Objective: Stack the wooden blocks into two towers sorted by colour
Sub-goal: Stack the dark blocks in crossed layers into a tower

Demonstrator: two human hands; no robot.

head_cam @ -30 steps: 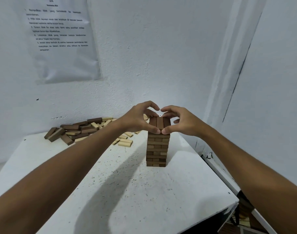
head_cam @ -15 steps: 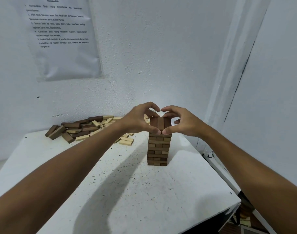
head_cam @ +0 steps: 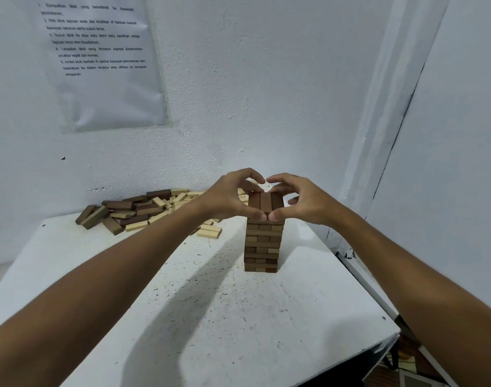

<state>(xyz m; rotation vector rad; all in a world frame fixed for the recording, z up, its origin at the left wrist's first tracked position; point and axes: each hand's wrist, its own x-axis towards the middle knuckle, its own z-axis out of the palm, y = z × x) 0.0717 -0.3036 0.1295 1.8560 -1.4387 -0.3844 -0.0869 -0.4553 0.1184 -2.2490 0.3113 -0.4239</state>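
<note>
White and speckled with dark flecks, the worktop (head_cam: pixel 210 317) carries everything here. On the wall behind it hangs a printed sheet (head_cam: pixel 99 65). A loose heap of dark and pale blocks (head_cam: pixel 143 212) lies at the worktop's far left edge. Right of centre stands the dark tower (head_cam: pixel 262 244), upright. Both hands clasp its top layer of three dark blocks (head_cam: pixel 265 202): the left hand (head_cam: pixel 230 198) and the right hand (head_cam: pixel 303 202) pinch it from either side, thumbs on the near face, fingers curled over the far one.
</note>
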